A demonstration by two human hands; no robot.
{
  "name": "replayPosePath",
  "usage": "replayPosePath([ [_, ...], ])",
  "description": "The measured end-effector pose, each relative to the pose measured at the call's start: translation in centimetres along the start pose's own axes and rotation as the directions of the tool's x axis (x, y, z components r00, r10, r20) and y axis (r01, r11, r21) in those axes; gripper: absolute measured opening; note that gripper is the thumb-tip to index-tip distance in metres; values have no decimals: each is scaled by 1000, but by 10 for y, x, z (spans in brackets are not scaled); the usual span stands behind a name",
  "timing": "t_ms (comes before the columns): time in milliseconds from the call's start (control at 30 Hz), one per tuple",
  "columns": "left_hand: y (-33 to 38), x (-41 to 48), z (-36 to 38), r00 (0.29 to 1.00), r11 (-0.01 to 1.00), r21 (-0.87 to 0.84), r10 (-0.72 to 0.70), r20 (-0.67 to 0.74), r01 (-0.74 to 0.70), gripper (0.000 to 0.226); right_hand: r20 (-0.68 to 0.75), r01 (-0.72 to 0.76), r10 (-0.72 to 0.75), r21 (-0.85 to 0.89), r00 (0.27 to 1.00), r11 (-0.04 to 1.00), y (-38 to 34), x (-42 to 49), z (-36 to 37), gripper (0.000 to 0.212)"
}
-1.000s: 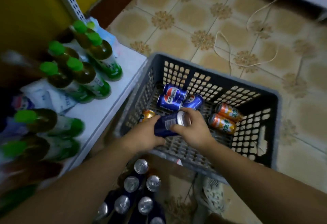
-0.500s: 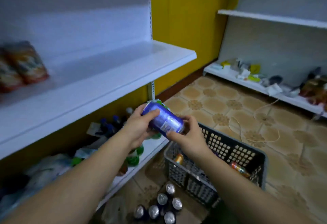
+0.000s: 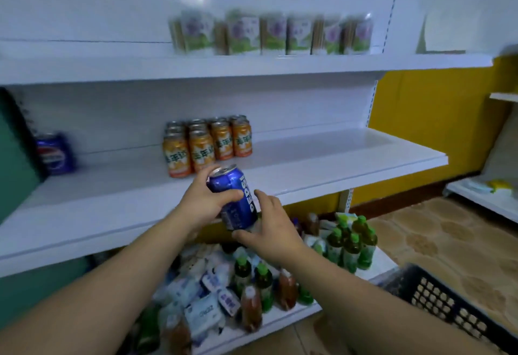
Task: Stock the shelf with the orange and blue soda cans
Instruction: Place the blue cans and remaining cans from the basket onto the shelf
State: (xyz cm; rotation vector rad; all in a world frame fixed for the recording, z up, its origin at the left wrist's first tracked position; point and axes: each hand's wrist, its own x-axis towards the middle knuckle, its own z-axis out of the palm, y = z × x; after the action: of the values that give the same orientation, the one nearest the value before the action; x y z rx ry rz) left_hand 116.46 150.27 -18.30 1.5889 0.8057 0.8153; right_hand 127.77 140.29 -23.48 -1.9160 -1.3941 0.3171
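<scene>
A blue soda can [image 3: 235,197] is held nearly upright in front of the middle white shelf [image 3: 308,169]. My left hand [image 3: 206,204] wraps around its left side. My right hand [image 3: 270,228] supports it from below and the right, thumb under the base. On the shelf behind stand several orange soda cans [image 3: 206,145] in rows. Another blue soda can [image 3: 54,154] stands at the shelf's far left, blurred.
The top shelf carries several white and purple cartons [image 3: 269,33]. The bottom shelf [image 3: 283,318] holds green-capped tea bottles [image 3: 350,242] and white packets [image 3: 201,307]. A dark plastic crate [image 3: 448,307] sits on the tiled floor at lower right.
Both hands lifted the blue can out of the crate and up to the middle shelf. The can turned from lying sideways to nearly upright. My view swung up and left to the shelves.
</scene>
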Motion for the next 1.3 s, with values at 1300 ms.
replayPosePath([
  [1300,-83,53,-233,903,957,278,48,-426,81,91,496,419,-159,-472,854,776,-108,148,150,92],
])
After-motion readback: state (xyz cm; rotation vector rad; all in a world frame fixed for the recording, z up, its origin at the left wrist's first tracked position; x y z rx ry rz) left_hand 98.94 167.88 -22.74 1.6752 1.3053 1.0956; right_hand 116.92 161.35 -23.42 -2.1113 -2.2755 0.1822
